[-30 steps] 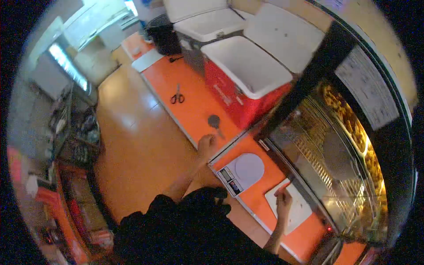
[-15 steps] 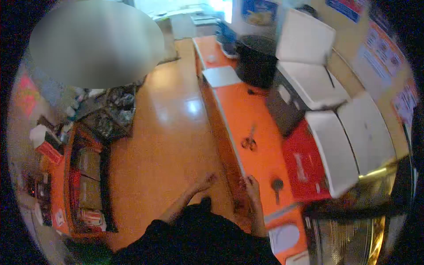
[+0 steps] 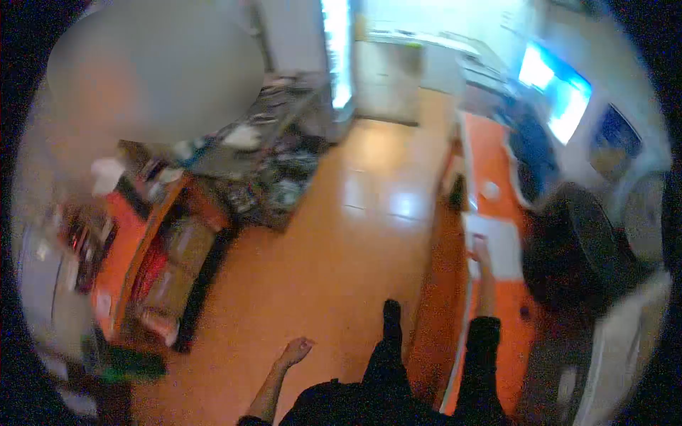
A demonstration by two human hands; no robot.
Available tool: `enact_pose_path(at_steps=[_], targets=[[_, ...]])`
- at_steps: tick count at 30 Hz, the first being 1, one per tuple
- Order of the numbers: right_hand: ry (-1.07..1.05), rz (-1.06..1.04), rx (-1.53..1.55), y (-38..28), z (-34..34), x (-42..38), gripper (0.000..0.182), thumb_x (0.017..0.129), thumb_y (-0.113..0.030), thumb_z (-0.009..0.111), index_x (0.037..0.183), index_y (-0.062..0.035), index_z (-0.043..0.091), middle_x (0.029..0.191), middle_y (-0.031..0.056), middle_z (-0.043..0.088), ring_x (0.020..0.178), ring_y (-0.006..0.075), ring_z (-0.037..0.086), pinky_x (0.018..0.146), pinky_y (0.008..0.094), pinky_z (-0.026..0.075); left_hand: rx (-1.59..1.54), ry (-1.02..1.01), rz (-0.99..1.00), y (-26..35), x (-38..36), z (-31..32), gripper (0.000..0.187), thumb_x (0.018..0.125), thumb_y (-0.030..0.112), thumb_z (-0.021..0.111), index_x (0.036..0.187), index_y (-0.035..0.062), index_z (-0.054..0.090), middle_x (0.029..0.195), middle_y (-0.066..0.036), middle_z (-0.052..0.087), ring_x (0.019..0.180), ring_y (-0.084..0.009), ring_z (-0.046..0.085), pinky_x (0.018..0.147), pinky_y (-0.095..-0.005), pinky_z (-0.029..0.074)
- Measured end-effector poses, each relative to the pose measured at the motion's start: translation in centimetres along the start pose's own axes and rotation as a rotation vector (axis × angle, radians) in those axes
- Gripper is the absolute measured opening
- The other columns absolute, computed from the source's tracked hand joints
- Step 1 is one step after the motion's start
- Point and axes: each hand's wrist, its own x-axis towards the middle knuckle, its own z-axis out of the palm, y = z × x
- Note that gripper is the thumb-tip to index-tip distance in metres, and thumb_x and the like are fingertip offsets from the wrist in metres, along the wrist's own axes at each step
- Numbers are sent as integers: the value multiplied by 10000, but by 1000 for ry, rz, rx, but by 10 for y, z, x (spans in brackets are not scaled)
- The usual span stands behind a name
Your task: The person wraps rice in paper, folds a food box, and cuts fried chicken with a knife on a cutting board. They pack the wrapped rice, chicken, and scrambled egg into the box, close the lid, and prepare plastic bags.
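My left hand (image 3: 297, 350) hangs over the orange-brown floor (image 3: 320, 284), with its fingers curled; whatever they might hold is too small to make out. My right hand (image 3: 479, 248) reaches forward over the orange counter (image 3: 490, 153), at the left part of a white board or sheet (image 3: 503, 245). Blur hides its fingers and whether they grip anything. Just right of the white sheet stands a large black round container (image 3: 561, 248).
An orange shelf unit (image 3: 135, 263) with boxes stands at the left. Beyond it are dark crates (image 3: 273, 181) with wrapped items. A pale cabinet (image 3: 387, 82) stands at the back. Something blue (image 3: 533, 153) rests on the counter's far right side.
The view has swung left and moved forward along the counter. My right hand has stretched out to the white sheet; my left hand is lower and farther from the counter.
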Motion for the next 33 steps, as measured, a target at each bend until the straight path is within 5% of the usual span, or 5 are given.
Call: enact_pose_path(at_steps=[12, 14, 20, 30, 33], targets=[[62, -114, -780, 1, 124, 359, 461, 846, -326, 649, 1203, -71, 507, 1062, 95, 611, 909, 227, 612, 739, 354, 536, -96, 492, -197, -84, -7, 52, 251, 861, 245, 565, 702, 50, 569, 649, -132, 591, 574, -277, 593, 524, -415, 493], [85, -231, -696, -51, 170, 360, 463, 835, -308, 661, 1204, -73, 509, 1067, 94, 612, 917, 230, 611, 748, 354, 536, 287, 211, -428, -88, -10, 66, 252, 863, 289, 580, 735, 72, 590, 672, -105, 617, 597, -258, 601, 542, -406, 499], [-493, -515, -126, -243, 384, 243, 478, 804, -257, 700, 1208, -79, 517, 1084, 91, 614, 942, 241, 610, 774, 355, 536, -972, 559, -766, -63, 14, 16, 295, 913, 331, 551, 1062, 76, 552, 1019, -110, 583, 921, -238, 559, 798, -391, 458], [-1878, -460, -120, -390, 767, -163, 526, 752, -172, 764, 1215, -88, 529, 1112, 87, 619, 983, 260, 607, 816, 357, 536, -2018, 953, 197, -148, 103, -382, 677, 915, 618, 411, 1320, 78, 467, 1178, -77, 597, 1054, -206, 583, 923, -378, 482], [-1621, -1628, -42, -361, 886, -238, 666, 742, -237, 779, 1301, -72, 458, 1214, 126, 563, 1078, 324, 562, 968, 402, 449, -1929, 1236, 195, -230, 92, -431, 582, 896, 554, 519, 1220, 71, 517, 1100, -74, 615, 986, -220, 612, 893, -385, 503]])
